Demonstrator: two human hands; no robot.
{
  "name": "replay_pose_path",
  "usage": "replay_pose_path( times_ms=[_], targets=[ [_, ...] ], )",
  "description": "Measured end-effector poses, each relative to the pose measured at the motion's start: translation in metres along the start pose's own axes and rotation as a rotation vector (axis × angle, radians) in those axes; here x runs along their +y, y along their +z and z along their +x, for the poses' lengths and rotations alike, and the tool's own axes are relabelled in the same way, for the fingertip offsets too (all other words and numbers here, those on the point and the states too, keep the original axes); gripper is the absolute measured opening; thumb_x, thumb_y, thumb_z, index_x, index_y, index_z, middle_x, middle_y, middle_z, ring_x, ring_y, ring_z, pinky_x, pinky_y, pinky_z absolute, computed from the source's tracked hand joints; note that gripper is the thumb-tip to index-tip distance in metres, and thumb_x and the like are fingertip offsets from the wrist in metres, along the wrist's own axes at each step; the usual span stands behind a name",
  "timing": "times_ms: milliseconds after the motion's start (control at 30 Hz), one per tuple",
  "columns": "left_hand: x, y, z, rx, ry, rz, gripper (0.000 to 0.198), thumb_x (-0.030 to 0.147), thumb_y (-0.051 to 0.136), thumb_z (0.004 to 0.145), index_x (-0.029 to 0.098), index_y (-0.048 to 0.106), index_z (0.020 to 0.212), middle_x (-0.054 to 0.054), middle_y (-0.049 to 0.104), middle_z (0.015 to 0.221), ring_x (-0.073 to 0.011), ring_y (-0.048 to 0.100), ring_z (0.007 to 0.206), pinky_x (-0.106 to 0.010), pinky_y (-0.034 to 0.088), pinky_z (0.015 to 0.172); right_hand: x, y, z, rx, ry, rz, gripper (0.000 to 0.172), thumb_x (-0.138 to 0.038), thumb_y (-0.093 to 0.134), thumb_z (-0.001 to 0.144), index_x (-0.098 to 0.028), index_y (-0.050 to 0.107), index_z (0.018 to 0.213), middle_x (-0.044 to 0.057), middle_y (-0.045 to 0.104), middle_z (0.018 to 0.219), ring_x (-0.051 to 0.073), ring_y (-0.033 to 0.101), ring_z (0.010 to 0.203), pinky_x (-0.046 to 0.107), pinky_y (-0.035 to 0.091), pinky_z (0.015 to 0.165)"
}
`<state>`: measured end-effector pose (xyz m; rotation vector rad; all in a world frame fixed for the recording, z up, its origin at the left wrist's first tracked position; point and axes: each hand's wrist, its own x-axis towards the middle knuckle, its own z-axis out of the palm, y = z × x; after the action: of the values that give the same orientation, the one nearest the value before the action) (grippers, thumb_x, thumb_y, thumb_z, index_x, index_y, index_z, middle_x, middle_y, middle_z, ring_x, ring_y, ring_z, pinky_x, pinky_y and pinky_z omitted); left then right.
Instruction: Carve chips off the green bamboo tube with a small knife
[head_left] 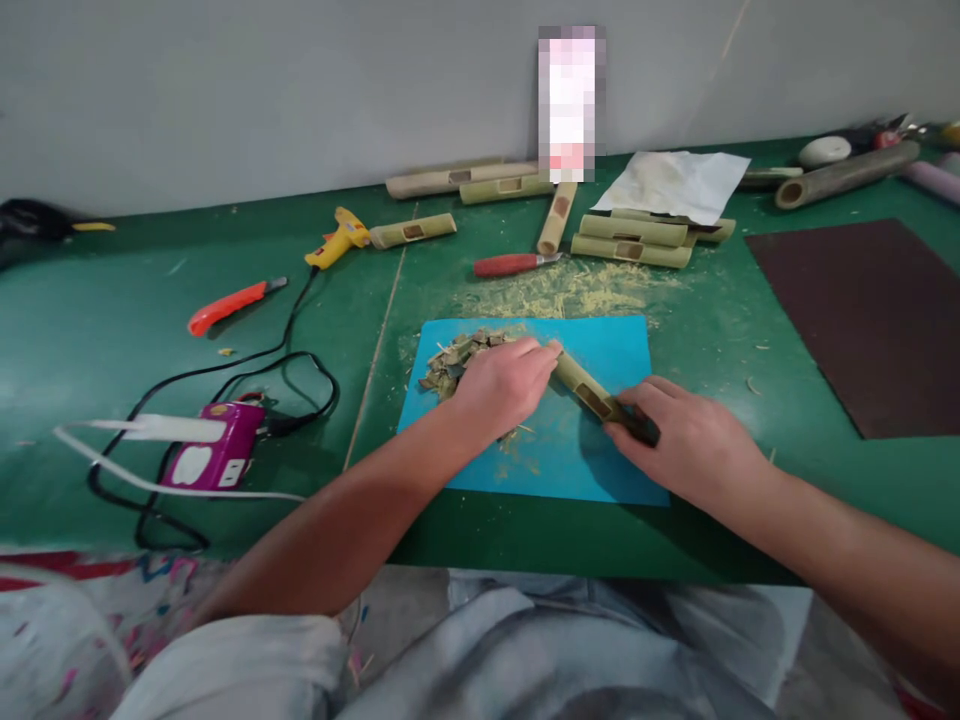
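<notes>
A short green bamboo tube (583,385) with a rectangular notch lies slanted on a blue cutting mat (615,345). My left hand (504,385) is closed over its far end, pinning it to the mat. At the tube's near end my right hand (686,435) grips a dark-handled tool (637,425) whose tip touches the notch; the blade is hidden. A heap of bamboo shavings (459,358) lies just left of my left hand.
On the green table (105,330): a yellow glue gun (341,238), an orange utility knife (229,303), a red-handled knife (514,264), a purple power strip (217,455) with cables, several notched bamboo tubes (630,240), white paper (675,183), a dark mat (877,320).
</notes>
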<state>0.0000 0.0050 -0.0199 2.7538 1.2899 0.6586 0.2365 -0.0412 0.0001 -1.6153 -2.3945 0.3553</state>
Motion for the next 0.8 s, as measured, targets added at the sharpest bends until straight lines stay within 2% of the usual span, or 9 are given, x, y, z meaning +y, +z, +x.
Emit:
replay_pose_path(
  times_ms=[133, 267, 400, 533, 667, 800],
  targets=[
    [0.0074, 0.0038, -0.0007, -0.081, 0.041, -0.067, 0.037, 0.025, 0.034, 0.105, 0.013, 0.066, 0.122, -0.008, 0.068, 0.087, -0.0179, 0.067, 0.078, -0.028, 0.054, 0.069, 0.0015, 0.0004, 0.001, -0.036, -0.004, 0.018, 0.018, -0.034, 0.054, 0.089, -0.02, 0.065, 0.085, 0.005, 0.065, 0.086, 0.017, 0.06, 0.067, 0.03, 0.034, 0.055],
    [0.0026, 0.0029, 0.0003, -0.05, -0.009, -0.011, 0.039, 0.026, 0.033, 0.105, 0.011, 0.066, 0.119, -0.011, 0.067, 0.088, -0.0196, 0.065, 0.079, -0.03, 0.055, 0.068, 0.0017, 0.0012, 0.001, -0.014, -0.006, 0.029, 0.018, -0.036, 0.055, 0.089, -0.021, 0.064, 0.085, 0.005, 0.065, 0.085, 0.017, 0.059, 0.067, 0.031, 0.034, 0.055],
    [0.0051, 0.0019, 0.0004, -0.109, 0.073, -0.05, 0.039, 0.023, 0.031, 0.105, 0.013, 0.066, 0.117, -0.009, 0.066, 0.087, -0.0171, 0.064, 0.076, -0.028, 0.054, 0.067, 0.0031, 0.0026, 0.0008, -0.024, -0.012, 0.029, 0.019, -0.035, 0.054, 0.089, -0.02, 0.064, 0.084, 0.006, 0.065, 0.087, 0.017, 0.059, 0.066, 0.031, 0.033, 0.054],
    [0.0054, 0.0016, 0.0013, -0.055, 0.017, -0.012, 0.039, 0.025, 0.032, 0.105, 0.01, 0.066, 0.116, -0.01, 0.066, 0.086, -0.0177, 0.064, 0.076, -0.028, 0.054, 0.068, 0.0033, 0.0025, 0.0013, -0.028, 0.008, 0.033, 0.019, -0.036, 0.053, 0.09, -0.021, 0.064, 0.084, 0.006, 0.066, 0.088, 0.017, 0.059, 0.067, 0.031, 0.034, 0.055],
    [0.0035, 0.0032, 0.0009, -0.098, 0.079, -0.059, 0.038, 0.023, 0.032, 0.105, 0.012, 0.065, 0.121, -0.008, 0.066, 0.084, -0.0169, 0.064, 0.075, -0.027, 0.053, 0.067, 0.0019, 0.0016, 0.0015, -0.052, 0.008, 0.045, 0.016, -0.034, 0.053, 0.089, -0.021, 0.063, 0.085, 0.006, 0.068, 0.09, 0.018, 0.061, 0.069, 0.031, 0.034, 0.056],
    [0.0006, 0.0038, 0.0012, -0.028, 0.009, -0.014, 0.038, 0.025, 0.033, 0.105, 0.011, 0.066, 0.118, -0.01, 0.068, 0.089, -0.018, 0.066, 0.079, -0.028, 0.055, 0.069, 0.0013, 0.0012, 0.0016, -0.034, 0.011, 0.027, 0.019, -0.036, 0.053, 0.09, -0.022, 0.063, 0.084, 0.006, 0.068, 0.089, 0.018, 0.06, 0.068, 0.031, 0.034, 0.055]
  ],
)
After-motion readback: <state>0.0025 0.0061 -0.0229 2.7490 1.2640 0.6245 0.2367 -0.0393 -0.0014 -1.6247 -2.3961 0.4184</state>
